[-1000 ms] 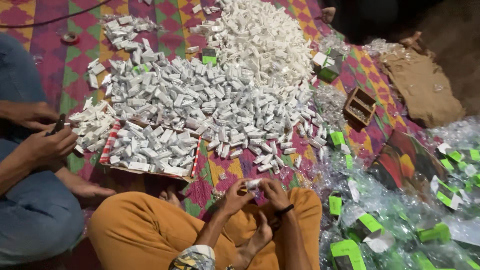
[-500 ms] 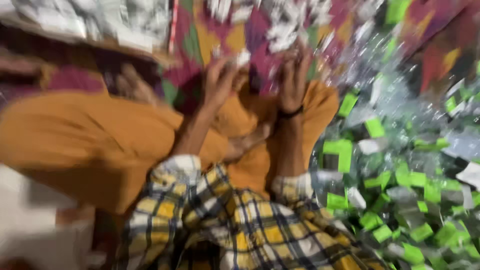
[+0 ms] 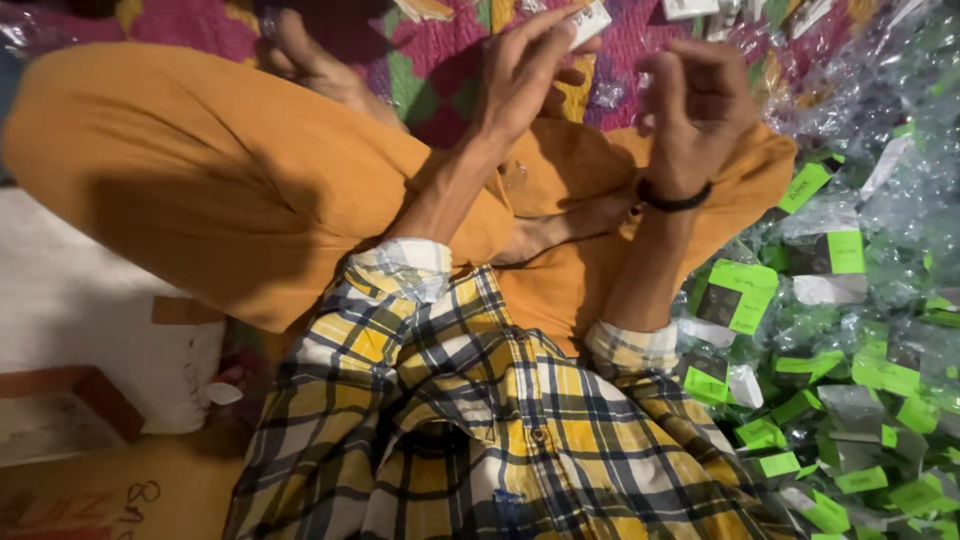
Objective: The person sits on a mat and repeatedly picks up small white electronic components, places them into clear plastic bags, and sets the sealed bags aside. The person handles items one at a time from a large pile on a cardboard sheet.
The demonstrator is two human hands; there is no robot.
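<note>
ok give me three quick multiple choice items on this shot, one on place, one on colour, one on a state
1. Where is the heap of clear packets with green labels?
A. on the person's right
B. on the person's left
C. in the lap

2. What colour are the trousers?
A. blue
B. orange
C. white

3. What is the left hand doing?
A. lying flat on the knee
B. holding a small white box in its fingertips
C. gripping the wristband

Answers:
1 A, the packets lie beside the right hand and forearm.
2 B, both folded legs are in orange cloth.
3 B, the fingers pinch the box at the top of the view, while the right hand is curled beside it with nothing clearly in it.
</note>
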